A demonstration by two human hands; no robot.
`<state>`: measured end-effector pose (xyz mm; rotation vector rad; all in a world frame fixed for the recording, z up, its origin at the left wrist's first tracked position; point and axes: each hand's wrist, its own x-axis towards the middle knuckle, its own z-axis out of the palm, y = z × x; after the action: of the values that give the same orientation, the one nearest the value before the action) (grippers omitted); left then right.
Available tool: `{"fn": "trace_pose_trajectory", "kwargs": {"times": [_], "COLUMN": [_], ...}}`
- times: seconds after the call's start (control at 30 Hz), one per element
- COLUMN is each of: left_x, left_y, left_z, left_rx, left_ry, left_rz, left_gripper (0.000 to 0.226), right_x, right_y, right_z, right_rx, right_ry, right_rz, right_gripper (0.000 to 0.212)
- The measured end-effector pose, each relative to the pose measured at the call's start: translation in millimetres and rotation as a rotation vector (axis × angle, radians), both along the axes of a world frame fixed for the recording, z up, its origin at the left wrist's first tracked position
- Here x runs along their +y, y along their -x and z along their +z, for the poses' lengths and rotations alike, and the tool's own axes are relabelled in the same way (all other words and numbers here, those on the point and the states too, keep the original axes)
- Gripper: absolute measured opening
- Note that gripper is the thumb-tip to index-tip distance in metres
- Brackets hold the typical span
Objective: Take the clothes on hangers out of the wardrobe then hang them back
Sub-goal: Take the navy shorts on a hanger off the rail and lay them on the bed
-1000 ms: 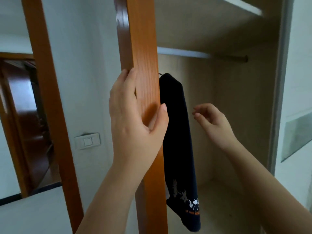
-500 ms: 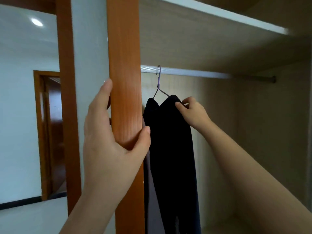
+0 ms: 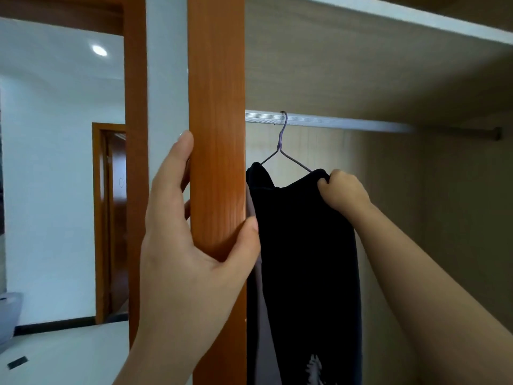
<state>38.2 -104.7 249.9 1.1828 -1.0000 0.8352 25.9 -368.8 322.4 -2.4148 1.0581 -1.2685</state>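
Observation:
A dark navy garment hangs on a thin purple wire hanger, whose hook sits over the silver wardrobe rail. My right hand grips the garment's right shoulder over the hanger's end. My left hand is wrapped round the edge of the orange wooden wardrobe door, thumb on the inner side, fingers on the outer face. A grey cloth shows behind the door's edge, left of the navy garment; its top is hidden.
A wardrobe shelf runs above the rail. The rail is bare to the right of the hanger, up to its end bracket. The door's mirror reflects a room with a doorway.
My right hand rose from mid-air to the garment's shoulder and closed on it. My view tilted upward, bringing the hanger hook and the rail into sight. My left hand stayed on the door edge.

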Motion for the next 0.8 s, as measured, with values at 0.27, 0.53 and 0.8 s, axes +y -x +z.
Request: {"fn": "trace_pose_trajectory", "kwargs": {"times": [0.27,0.53,0.8], "left_x": [3.6,7.6,9.8], "left_y": [9.7,7.4,12.3], "left_z": [-0.1,-0.5,2.1], "left_rx": [0.024,-0.021,-0.051], "left_ry": [-0.004,-0.054,-0.062], "left_rz": [-0.009,0.027,0.067], "left_gripper": [0.079,0.081,0.081], "right_x": [0.0,-2.1,14.5], "right_y": [-4.1,20.4,68.3], "right_z": [2.3,8.8,-22.3], "right_rx": [-0.082,-0.198,-0.316], "right_ry": [0.059,0.148,0.215], "right_rz": [0.032,-0.051,-0.099], "right_gripper": [0.035,0.034,0.033]}}
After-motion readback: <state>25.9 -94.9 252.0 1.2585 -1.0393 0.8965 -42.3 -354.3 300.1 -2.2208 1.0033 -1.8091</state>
